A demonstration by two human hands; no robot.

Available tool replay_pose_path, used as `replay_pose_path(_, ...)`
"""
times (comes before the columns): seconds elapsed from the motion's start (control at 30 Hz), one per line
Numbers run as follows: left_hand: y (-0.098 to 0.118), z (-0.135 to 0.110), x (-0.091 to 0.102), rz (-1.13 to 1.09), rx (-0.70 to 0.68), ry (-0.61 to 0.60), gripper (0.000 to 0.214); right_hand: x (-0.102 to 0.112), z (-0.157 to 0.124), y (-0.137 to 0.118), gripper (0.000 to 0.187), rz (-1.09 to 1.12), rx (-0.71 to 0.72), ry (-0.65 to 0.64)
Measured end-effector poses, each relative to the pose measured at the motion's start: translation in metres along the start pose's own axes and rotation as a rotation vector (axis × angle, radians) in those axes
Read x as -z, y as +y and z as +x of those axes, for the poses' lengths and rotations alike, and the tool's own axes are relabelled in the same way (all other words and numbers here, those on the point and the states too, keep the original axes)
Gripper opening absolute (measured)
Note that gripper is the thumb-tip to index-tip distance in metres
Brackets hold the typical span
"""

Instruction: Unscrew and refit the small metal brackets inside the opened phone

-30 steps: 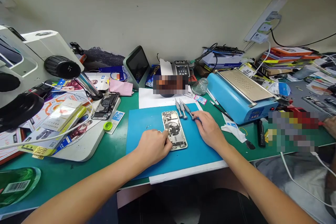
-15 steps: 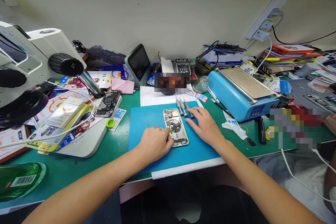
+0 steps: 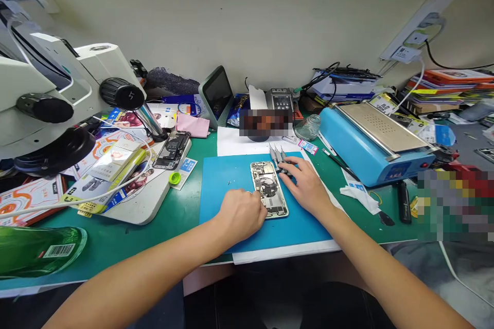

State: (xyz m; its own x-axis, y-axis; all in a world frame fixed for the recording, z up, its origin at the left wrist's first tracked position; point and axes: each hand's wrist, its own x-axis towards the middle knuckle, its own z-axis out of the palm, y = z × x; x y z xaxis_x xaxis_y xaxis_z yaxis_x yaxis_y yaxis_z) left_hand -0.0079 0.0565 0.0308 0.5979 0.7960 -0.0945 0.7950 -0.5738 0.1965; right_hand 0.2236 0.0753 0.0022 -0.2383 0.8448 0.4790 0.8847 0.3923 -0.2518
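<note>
An opened phone (image 3: 270,196) lies on the blue mat (image 3: 219,177), its circuit board and inner parts exposed. My left hand (image 3: 241,213) is curled into a fist against the phone's left edge; its fingertips are hidden, so what they hold cannot be made out. Several grey screwdrivers (image 3: 277,157) lie side by side beyond the phone's upper right corner. Over their near ends reaches my right hand (image 3: 306,186), its thumb and fingers apart, the fingertips at the handles. Tiny loose pieces (image 3: 230,183) sit on the mat left of the phone.
A microscope (image 3: 116,95) stands at the left, with a second opened phone (image 3: 173,150) on its base. A blue heating-plate machine (image 3: 366,149) occupies the right. Behind the mat are a glass jar (image 3: 309,127) and a screen device (image 3: 216,93). A green bottle (image 3: 42,249) lies front left.
The view has shifted left, so everything appears farther right. My right hand has moved up to the screwdrivers, its fingers now over their handles. My left hand stays at the phone's edge.
</note>
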Motion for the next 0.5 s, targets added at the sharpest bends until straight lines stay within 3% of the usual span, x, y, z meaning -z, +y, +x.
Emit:
replay_pose_path(0.2, 0.0007, -0.0012, 0.0013, -0.011, 0.026, -0.009, 0.031, -0.0009, 0.0017, 0.0, 0.023, -0.007, 0.003, 0.069)
replay_pose_path(0.33, -0.0001, -0.0004, 0.0009, -0.013, 0.037, -0.013, 0.031, -0.0016, 0.0044, -0.0015, 0.035, -0.048, 0.099, 0.006)
replay_pose_path(0.5, -0.0019, -0.0004, 0.0004, -0.011, 0.043, -0.02, 0.031, -0.0031, 0.0052, -0.0032, 0.027, -0.065, 0.085, -0.005)
